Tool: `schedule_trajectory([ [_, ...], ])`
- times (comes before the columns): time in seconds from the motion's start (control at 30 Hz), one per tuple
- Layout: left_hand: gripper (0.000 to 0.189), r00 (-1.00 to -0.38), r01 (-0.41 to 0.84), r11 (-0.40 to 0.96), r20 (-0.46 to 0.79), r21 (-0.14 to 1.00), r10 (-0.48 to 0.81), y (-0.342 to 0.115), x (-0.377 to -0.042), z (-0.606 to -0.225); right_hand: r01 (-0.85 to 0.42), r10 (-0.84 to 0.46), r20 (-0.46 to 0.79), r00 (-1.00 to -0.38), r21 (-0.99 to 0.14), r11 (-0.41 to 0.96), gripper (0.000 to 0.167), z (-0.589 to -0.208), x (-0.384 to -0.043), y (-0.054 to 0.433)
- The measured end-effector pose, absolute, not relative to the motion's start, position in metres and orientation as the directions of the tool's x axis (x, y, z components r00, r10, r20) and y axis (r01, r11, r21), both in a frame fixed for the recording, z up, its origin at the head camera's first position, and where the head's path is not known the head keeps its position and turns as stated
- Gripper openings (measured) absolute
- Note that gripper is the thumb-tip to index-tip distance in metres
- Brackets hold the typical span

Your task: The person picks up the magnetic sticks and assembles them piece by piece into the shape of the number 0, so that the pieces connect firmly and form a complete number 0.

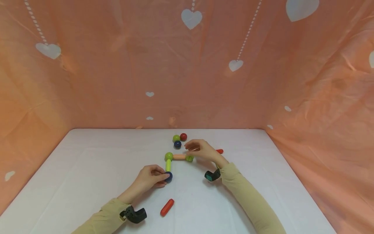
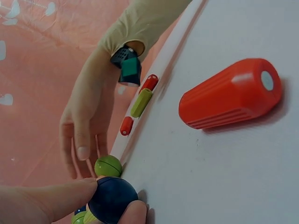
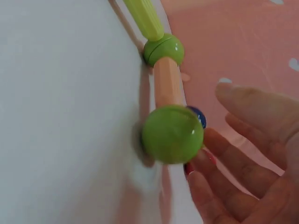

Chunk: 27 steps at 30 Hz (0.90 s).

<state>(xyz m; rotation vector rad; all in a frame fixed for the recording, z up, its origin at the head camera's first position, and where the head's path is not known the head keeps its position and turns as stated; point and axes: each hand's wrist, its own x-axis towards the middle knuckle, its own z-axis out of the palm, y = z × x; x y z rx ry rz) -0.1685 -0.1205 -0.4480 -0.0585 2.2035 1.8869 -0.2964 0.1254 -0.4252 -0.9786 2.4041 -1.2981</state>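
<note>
My left hand [image 1: 148,177] pinches a dark blue ball [image 2: 112,199] between thumb and fingers. This ball sits at the near end of a yellow-green stick [image 1: 168,165], which runs to a green ball [image 1: 168,156] at the corner. From that corner a peach stick [image 3: 167,81] extends right to a second green ball [image 3: 173,134], so the joined pieces make an angled chain on the table. My right hand [image 1: 202,150] hovers around this second green ball, thumb apart from the loosely bent fingers, with nothing gripped. A pale disc shows on the end of the red stick [image 2: 229,95] near my left wrist.
Behind the chain lie loose green [image 1: 176,138], red [image 1: 183,136] and blue [image 1: 177,144] balls. Beyond my right wrist are a yellow-green stick [image 2: 141,103] and two red sticks, mostly hidden in the head view. An orange cloth with hearts [image 1: 191,18] surrounds the white table [image 1: 102,162].
</note>
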Motion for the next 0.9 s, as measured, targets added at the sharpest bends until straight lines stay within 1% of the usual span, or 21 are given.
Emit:
schedule_trajectory([
  [0.2,0.026,-0.971,-0.176,0.185,-0.201,0.967,0.129,-0.122,-0.170,-0.447,-0.423,-0.630,0.079,-0.772,-0.804,0.418,0.039,-0.434,-0.293,0.133],
  [0.33,0.026,-0.972,-0.163,0.194,-0.191,0.967,0.134,-0.125,-0.172,-0.447,-0.416,-0.601,0.086,-0.795,-0.799,0.435,0.035,-0.437,-0.288,0.134],
  [0.63,0.028,-0.969,-0.177,0.189,-0.204,0.966,0.136,-0.130,-0.176,-0.447,-0.313,-0.542,0.022,-0.840,-0.836,0.451,0.032,-0.441,-0.284,0.136],
  [0.9,0.027,-0.971,-0.178,0.192,-0.204,0.965,0.124,-0.129,-0.175,-0.446,-0.307,-0.517,0.033,-0.855,-0.836,0.455,0.029,-0.445,-0.282,0.136],
])
